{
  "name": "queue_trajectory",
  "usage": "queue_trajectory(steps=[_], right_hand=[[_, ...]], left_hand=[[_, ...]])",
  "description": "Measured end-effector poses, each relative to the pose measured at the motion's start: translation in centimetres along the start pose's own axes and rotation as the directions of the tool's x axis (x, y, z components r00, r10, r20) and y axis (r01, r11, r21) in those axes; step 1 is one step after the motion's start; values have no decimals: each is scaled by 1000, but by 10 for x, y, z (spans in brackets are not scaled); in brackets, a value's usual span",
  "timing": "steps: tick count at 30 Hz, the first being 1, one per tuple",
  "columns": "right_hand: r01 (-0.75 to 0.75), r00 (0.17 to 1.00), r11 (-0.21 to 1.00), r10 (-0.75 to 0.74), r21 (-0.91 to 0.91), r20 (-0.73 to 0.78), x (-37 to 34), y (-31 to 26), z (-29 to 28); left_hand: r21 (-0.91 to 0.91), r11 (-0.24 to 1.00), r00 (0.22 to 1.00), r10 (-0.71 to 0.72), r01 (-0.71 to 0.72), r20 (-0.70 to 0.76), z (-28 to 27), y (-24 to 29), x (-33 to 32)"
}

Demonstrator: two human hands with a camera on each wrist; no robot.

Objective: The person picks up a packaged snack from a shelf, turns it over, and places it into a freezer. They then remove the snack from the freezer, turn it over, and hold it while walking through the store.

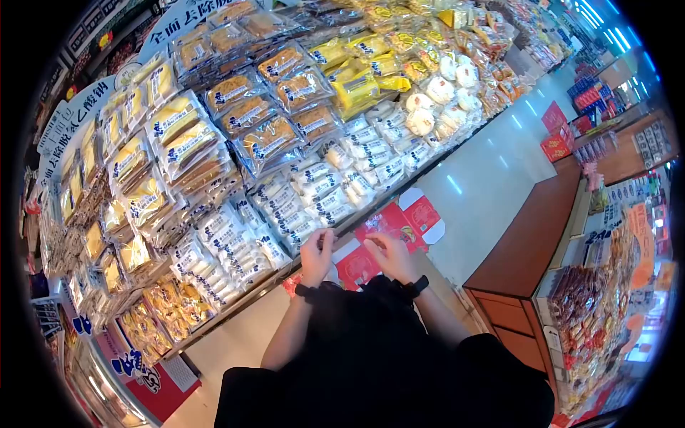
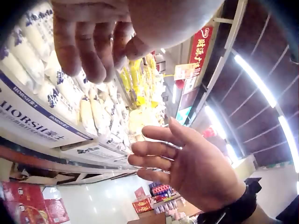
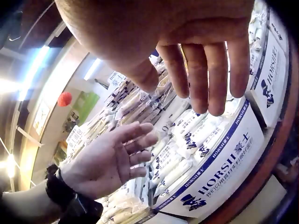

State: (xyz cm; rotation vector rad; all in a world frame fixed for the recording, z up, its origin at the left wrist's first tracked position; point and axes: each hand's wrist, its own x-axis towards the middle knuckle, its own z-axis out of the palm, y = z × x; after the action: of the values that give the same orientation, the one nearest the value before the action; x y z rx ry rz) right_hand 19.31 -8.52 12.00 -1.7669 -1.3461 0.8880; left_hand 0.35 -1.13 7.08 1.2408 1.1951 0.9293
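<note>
My left hand (image 1: 316, 258) is held in front of the body at the front edge of a bread display, fingers loosely bent and nothing in them. Level with it and a short way to the right is my right hand (image 1: 394, 257), also holding nothing. The wrist views show the palms facing each other, with a gap between the left hand (image 3: 112, 161) and the right hand (image 2: 198, 165). Nearest to both are white wrapped rolls (image 1: 332, 203) with blue print, in rows along the display's front. White cartons (image 3: 219, 168) marked HORSH hold such rolls.
Behind the rolls are stacked brown wrapped loaves (image 1: 267, 139), yellow packs (image 1: 357, 93) and round white buns (image 1: 439, 90). Sliced bread packs (image 1: 178, 118) rise on the left. Red cartons (image 1: 357, 266) lie low beyond the hands. A brown wooden counter (image 1: 528, 235) stands right, across the aisle floor (image 1: 485, 171).
</note>
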Motion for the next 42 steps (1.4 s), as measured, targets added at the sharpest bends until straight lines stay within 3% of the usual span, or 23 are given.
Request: queue_trajectory(steps=[3, 6, 8, 11, 13, 14, 17, 18, 19, 22, 24, 29, 32, 33, 36, 39, 41, 42], right_hand=[[17, 995, 1000, -18, 17, 94, 27, 4, 6], [95, 979, 994, -82, -57, 187, 61, 3, 12], [51, 967, 997, -65, 60, 246, 89, 17, 23], [30, 946, 979, -93, 204, 310, 138, 44, 41], [-42, 940, 949, -69, 314, 334, 168, 54, 52], [-62, 904, 955, -69, 289, 422, 175, 58, 50], [138, 873, 954, -244, 266, 422, 198, 69, 52], [-7, 837, 966, -135, 257, 530, 200, 55, 38], [-43, 827, 953, -134, 299, 546, 206, 66, 42], [-106, 806, 930, -128, 353, 578, 212, 82, 44], [-72, 807, 948, -127, 310, 577, 211, 77, 31], [25, 707, 980, -156, 195, 690, 221, 67, 14], [-21, 639, 985, -120, 174, 759, 217, 65, 9], [-50, 616, 983, -108, 175, 781, 218, 60, 7], [-142, 646, 964, -83, 226, 759, 207, 46, 0], [-10, 470, 995, -85, 102, 878, 216, 50, -3], [-116, 444, 978, -105, 173, 890, 204, 46, -1], [-151, 424, 966, -129, 211, 896, 198, 43, 1]], left_hand=[[88, 993, 994, -65, 72, -82, -3, -9, 14], [149, 989, 986, 14, 10, -165, 4, -12, 32], [119, 992, 981, -5, 29, -193, 5, -23, 50], [169, 984, 938, 13, 49, -346, 10, -33, 79], [249, 968, 924, 55, 45, -378, 11, -48, 97], [304, 952, 922, 84, 37, -378, 9, -61, 105], [418, 900, 897, 79, 123, -434, 14, -45, 108], [459, 877, 895, 86, 141, -438, 15, -46, 108], [498, 853, 892, 93, 157, -442, 17, -47, 108], [417, 882, 889, -4, 218, -458, 25, -42, 108], [313, 920, 866, -51, 234, -498, 33, -43, 110], [34, 976, 800, -156, 215, -580, 54, -31, 109], [-98, 951, 830, -304, 293, -468, 49, -38, 106], [-85, 968, 843, -249, 237, -477, 49, -39, 107], [-84, 991, 853, -132, 104, -504, 55, -34, 99], [5, 983, 823, -150, 182, -548, 57, 2, 76], [-17, 996, 806, -82, 89, -587, 58, 10, 53], [-140, 985, 798, -168, 105, -578, 58, 23, 38]])
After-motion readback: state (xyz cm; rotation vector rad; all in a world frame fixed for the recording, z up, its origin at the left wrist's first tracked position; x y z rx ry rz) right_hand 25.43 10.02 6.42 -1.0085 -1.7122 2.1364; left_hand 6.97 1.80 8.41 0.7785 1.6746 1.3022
